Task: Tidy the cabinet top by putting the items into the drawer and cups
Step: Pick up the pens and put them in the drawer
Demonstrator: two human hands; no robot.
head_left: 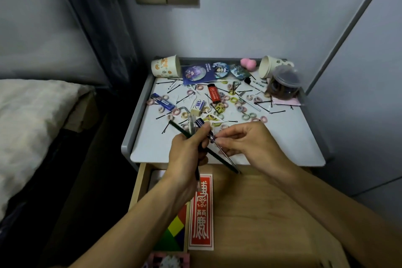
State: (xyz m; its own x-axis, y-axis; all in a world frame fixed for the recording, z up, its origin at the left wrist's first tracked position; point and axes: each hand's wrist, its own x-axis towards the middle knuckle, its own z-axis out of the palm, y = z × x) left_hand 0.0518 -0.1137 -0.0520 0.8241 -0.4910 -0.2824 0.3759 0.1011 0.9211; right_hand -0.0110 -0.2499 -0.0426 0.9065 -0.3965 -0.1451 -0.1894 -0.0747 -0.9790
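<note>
My left hand is closed around a bundle of pens and a dark green pencil, held over the front edge of the white cabinet top. My right hand pinches a thin blue-handled pen that also sits in that bundle. Below both hands the wooden drawer stands open. Two paper cups lie on their sides at the back: one with orange prints at the left, a plain one at the right. Several small hair ties and black hairpins are scattered over the top.
A red lighter, a blue lighter, round badges, a pink sponge and a clear lidded jar lie on the top. The drawer holds a red-and-white card and a coloured puzzle. A bed is at the left.
</note>
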